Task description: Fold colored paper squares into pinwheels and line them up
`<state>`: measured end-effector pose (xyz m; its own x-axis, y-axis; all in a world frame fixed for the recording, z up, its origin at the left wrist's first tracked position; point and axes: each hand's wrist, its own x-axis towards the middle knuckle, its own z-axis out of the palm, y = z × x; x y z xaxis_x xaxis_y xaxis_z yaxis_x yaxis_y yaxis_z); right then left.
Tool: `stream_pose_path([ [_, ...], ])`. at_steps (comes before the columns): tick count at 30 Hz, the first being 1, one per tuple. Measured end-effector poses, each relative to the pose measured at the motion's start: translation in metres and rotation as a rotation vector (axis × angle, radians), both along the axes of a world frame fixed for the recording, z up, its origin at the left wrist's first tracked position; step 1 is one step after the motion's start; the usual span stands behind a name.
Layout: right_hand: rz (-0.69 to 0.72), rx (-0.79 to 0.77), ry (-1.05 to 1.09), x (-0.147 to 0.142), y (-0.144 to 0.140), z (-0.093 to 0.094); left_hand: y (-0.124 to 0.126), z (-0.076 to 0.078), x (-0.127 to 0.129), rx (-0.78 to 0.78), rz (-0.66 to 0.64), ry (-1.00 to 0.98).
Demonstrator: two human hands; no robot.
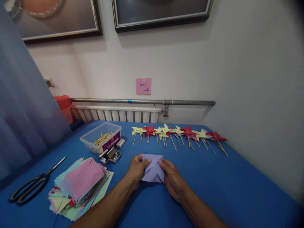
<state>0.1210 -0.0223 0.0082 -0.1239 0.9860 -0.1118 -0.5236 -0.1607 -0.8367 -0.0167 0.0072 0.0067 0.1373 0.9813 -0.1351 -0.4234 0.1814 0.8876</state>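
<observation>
A square of purple paper (154, 174) is held up between both hands above the blue table. Slits run in from its corners. My left hand (137, 167) grips its left edge, thumb on top and fingers behind. On the opposite edge, my right hand (173, 177) pinches the paper the same way. Left of my left forearm lies a stack of coloured paper sheets (84, 179), with a pink one on top. Beyond my hands, several finished paper pinwheels (165, 129) in yellow and red lie in a row on wooden sticks.
Open scissors with black handles (35, 186) lie at the far left. A clear plastic box (89, 141) holds wooden sticks, and a small box of metal pins (115, 155) stands before it. The blue tablecloth (228, 183) meets the wall; a pipe (194, 103) runs behind.
</observation>
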Motion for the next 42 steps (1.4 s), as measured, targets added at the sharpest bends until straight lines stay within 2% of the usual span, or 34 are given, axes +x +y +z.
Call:
stream_pose_path([
  [7,0.014,-0.022,0.018,0.001,-0.002,-0.005,0.000,-0.001,-0.001,-0.019,-0.035,-0.014],
  [13,0.011,0.027,0.096,-0.003,-0.003,-0.006,0.002,-0.001,-0.005,-0.040,-0.074,-0.059],
  [17,0.027,0.029,0.046,-0.005,-0.003,-0.008,0.002,-0.001,-0.004,-0.033,-0.081,-0.023],
  [23,-0.113,0.039,-0.011,-0.007,0.001,-0.019,0.002,0.000,-0.002,-0.008,0.025,0.076],
  [29,-0.223,-0.003,-0.091,-0.006,0.004,-0.022,0.001,-0.001,-0.001,0.057,-0.032,0.086],
  [37,-0.093,0.042,-0.078,-0.007,0.000,-0.015,0.002,-0.005,-0.001,0.102,-0.025,0.185],
  [42,-0.114,0.005,-0.102,-0.007,0.001,-0.020,0.004,-0.007,0.000,0.112,-0.026,0.184],
])
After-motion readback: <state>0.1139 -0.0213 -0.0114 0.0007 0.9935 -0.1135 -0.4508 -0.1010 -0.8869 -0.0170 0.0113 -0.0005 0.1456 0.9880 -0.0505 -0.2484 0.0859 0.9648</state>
